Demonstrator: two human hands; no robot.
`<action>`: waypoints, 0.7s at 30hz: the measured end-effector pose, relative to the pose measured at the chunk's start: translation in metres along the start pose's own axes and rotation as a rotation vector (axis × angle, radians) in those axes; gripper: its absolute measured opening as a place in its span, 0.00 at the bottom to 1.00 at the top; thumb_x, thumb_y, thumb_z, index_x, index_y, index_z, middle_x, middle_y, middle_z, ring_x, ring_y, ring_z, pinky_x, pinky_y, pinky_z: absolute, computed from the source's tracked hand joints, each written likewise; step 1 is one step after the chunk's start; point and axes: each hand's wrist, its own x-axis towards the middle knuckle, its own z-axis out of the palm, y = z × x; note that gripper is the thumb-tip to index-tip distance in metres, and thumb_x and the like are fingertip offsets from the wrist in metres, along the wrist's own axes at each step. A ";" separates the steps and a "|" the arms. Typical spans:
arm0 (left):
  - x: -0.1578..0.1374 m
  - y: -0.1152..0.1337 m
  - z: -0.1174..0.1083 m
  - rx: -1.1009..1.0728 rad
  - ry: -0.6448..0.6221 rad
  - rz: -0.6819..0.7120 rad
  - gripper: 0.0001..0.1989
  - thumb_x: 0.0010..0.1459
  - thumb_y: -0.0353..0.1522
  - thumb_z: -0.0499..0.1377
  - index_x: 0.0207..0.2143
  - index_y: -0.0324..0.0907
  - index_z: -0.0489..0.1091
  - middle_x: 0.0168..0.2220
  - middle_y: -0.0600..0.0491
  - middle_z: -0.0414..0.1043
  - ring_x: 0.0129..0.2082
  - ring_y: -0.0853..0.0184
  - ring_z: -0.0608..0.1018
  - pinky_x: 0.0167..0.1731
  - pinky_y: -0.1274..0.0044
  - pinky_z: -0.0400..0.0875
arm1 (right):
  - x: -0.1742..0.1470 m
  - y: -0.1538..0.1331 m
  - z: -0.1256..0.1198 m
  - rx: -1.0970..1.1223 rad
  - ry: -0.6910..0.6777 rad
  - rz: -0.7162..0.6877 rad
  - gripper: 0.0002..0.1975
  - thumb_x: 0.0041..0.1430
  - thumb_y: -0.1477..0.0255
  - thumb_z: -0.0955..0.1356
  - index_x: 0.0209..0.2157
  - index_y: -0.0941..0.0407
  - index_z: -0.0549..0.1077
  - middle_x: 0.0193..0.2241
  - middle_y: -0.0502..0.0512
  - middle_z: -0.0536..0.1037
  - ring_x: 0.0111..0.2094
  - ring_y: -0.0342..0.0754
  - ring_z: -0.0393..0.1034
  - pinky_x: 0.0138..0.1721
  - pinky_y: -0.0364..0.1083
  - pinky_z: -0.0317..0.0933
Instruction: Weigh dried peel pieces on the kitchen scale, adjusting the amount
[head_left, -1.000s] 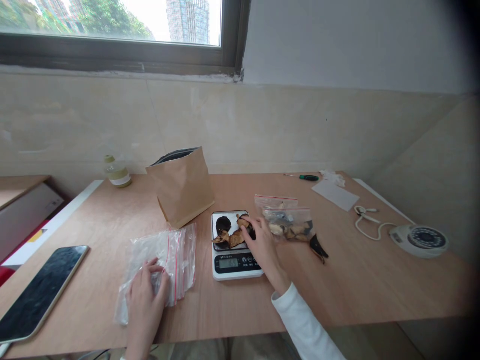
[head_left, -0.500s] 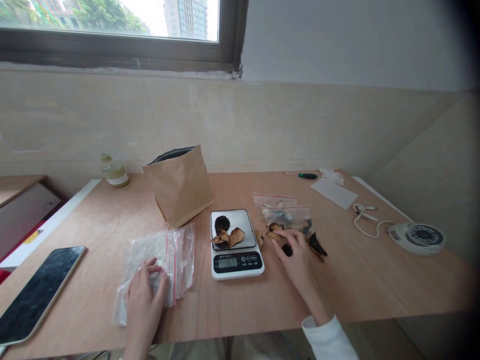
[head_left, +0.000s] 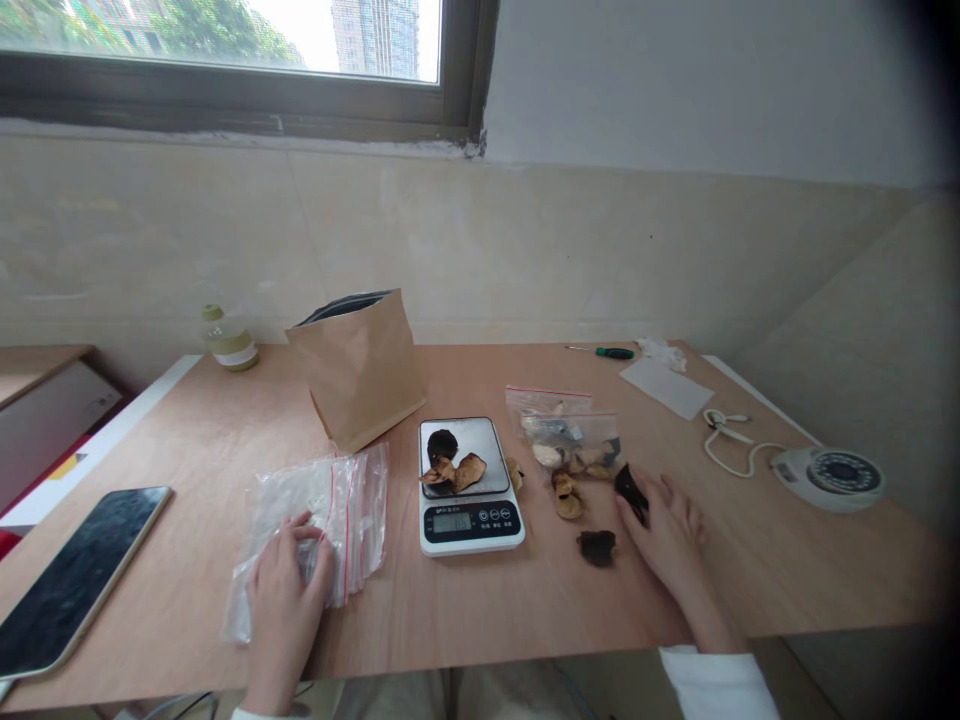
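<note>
My left hand (head_left: 289, 580) rests with loosely bent fingers, thumb apart, on a stack of clear zip bags (head_left: 356, 530). At the right, my right hand (head_left: 667, 530) has its thumb and fingers closed about a dark dried slice (head_left: 630, 490) at the tabletop. A second dark piece (head_left: 597, 547) lies just left of that hand, and a tan dried slice (head_left: 568, 497) sits farther left. On the pan of the white kitchen scale (head_left: 471, 545) are a round dark piece (head_left: 442, 445) and curled brown slices (head_left: 469, 470). Its display digits are too blurred to read.
Filled zip bags (head_left: 574, 435) lie right of the scale. A brown paper bag (head_left: 360, 370) stands open behind it. Also around are a phone (head_left: 79, 585), a bottle (head_left: 231, 340), a screwdriver (head_left: 615, 353), a white card (head_left: 667, 388) and a white dome camera (head_left: 829, 480) with its cable.
My right hand has moved right, from the tan and dark pieces beside the scale to the dark slice. The dark piece formerly under its fingers now lies nearer the front edge. My left hand stays put.
</note>
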 end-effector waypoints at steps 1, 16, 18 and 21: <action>0.000 0.000 0.000 -0.004 0.000 0.003 0.16 0.56 0.45 0.49 0.36 0.44 0.65 0.52 0.44 0.71 0.54 0.50 0.71 0.54 0.57 0.59 | 0.002 0.008 0.003 0.003 -0.043 -0.017 0.26 0.61 0.58 0.59 0.55 0.56 0.69 0.52 0.69 0.70 0.51 0.68 0.64 0.46 0.66 0.59; 0.001 0.000 0.001 0.014 0.006 0.028 0.15 0.57 0.45 0.49 0.37 0.45 0.65 0.53 0.45 0.71 0.53 0.51 0.72 0.52 0.58 0.62 | 0.020 -0.079 -0.045 0.508 -0.237 -0.208 0.14 0.58 0.63 0.65 0.42 0.54 0.75 0.43 0.60 0.77 0.44 0.55 0.72 0.46 0.54 0.65; 0.001 -0.001 0.001 0.014 0.005 0.023 0.15 0.57 0.45 0.49 0.37 0.45 0.65 0.53 0.45 0.71 0.53 0.51 0.72 0.52 0.58 0.62 | 0.028 -0.124 -0.041 0.579 -0.341 -0.291 0.12 0.58 0.66 0.66 0.42 0.53 0.75 0.41 0.57 0.78 0.43 0.52 0.72 0.45 0.52 0.65; 0.001 -0.001 0.001 0.011 0.009 0.021 0.15 0.57 0.45 0.49 0.37 0.45 0.65 0.52 0.45 0.71 0.53 0.51 0.72 0.53 0.58 0.61 | 0.040 -0.178 -0.029 0.625 -0.394 -0.364 0.10 0.59 0.69 0.66 0.41 0.54 0.75 0.41 0.56 0.78 0.45 0.51 0.71 0.49 0.52 0.63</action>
